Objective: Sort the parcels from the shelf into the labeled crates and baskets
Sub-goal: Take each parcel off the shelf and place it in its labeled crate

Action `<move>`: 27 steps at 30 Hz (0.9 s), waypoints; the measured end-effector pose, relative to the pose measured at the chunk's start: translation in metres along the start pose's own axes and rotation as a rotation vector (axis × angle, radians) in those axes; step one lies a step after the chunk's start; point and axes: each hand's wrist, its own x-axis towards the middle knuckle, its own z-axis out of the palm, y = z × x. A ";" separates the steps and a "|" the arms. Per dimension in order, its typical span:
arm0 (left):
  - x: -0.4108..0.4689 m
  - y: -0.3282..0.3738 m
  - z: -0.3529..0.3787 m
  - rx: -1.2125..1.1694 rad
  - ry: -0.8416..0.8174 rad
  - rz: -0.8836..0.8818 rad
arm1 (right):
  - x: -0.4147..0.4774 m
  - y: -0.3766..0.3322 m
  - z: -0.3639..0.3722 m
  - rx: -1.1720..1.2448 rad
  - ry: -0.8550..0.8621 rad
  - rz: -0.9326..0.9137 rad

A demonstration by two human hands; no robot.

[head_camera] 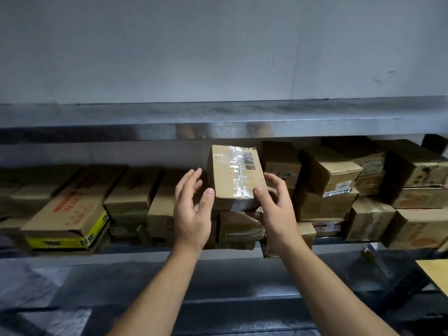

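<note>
Fingers (272,179) and thumb of the right hand (276,209) pinched the taped parcel (234,178) at its 5 o'clock corner, holding it barcode-up so its label showed, above the stacked boxes (240,229) on the shelf (145,254), while the left hand (191,209), fingers spread, steadied the 8 o'clock corner, thumb seemingly touching.

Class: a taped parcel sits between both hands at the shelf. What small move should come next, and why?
Probably close the left hand on the taped parcel, so both hands can lift it off the shelf: the right hand grips its right corner, but the left fingers lie straight beside it.
</note>
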 end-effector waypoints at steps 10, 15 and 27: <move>-0.022 0.015 0.000 -0.226 -0.125 -0.290 | -0.015 0.005 -0.009 -0.434 -0.125 -0.122; -0.032 0.013 -0.013 -0.069 -0.159 -0.203 | -0.027 -0.002 0.004 -0.379 -0.272 -0.050; -0.026 0.019 -0.090 -0.037 0.115 -0.235 | -0.041 0.005 0.071 0.299 -0.427 0.184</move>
